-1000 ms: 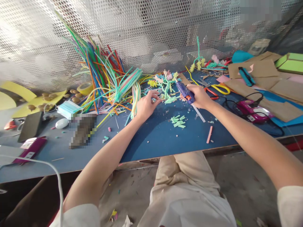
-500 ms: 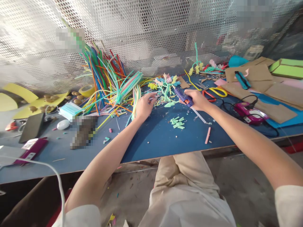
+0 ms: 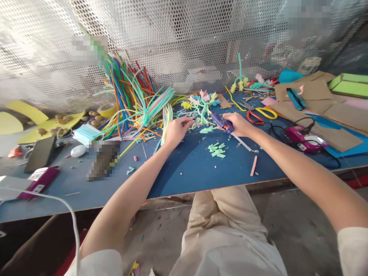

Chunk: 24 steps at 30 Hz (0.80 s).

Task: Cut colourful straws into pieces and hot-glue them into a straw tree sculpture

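My right hand [image 3: 237, 124] is wrapped round a purple hot glue gun [image 3: 222, 122], with a clear glue stick [image 3: 241, 142] jutting from its back end. The gun's nozzle points left, toward a small pipe-cleaner tree [image 3: 203, 109] with green stems and pink, blue and yellow tufts. Just left of the tree, my left hand [image 3: 176, 130] is closed in a pinch; whatever its fingertips hold is too small to make out. Short light-green pieces [image 3: 217, 149] lie in a pile in front, and a few flat green ones [image 3: 207, 130] lie at the tree's foot.
A large heap of coloured pipe cleaners [image 3: 135, 99] spreads at the left back. Scissors [image 3: 261, 113], a pink power box [image 3: 306, 138] with black cables and cardboard sheets [image 3: 304, 90] lie right. A phone [image 3: 40, 153] and white mouse [image 3: 78, 151] lie left. Perforated metal [image 3: 201, 46] stands behind.
My left hand's fingers have come together into a pinch and turned slightly toward the tree. The glue gun has dropped a little lower, its nozzle now nearer the lower stems.
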Available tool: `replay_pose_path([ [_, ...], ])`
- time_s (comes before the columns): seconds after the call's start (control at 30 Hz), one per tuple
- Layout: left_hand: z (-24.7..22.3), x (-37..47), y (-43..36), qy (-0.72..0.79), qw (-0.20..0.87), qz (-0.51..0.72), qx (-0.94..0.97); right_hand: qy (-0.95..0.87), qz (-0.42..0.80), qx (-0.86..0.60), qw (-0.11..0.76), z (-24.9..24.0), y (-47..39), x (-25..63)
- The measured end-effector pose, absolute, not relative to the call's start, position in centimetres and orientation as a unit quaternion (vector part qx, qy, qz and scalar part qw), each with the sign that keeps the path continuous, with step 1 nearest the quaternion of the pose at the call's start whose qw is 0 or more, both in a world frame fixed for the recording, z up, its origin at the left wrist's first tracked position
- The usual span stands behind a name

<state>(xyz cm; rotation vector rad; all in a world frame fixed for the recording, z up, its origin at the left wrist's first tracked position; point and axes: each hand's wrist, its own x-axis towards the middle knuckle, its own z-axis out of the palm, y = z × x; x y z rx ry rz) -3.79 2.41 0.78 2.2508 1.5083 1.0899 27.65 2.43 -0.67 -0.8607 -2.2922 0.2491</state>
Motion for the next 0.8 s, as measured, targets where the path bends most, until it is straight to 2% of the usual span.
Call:
replay_pose_path([
  [0.4,0.78,-3.86,2.13,0.533,0.041,0.342,0.773,-0.880,0.103,-0.329,0.326,-0.42,2.20,27.58],
  [0.8,0.76,-3.76,1.91,0.523,0.048,0.358,0.772,-0.882,0.095,-0.329,0.323,0.00,1.90,27.40],
])
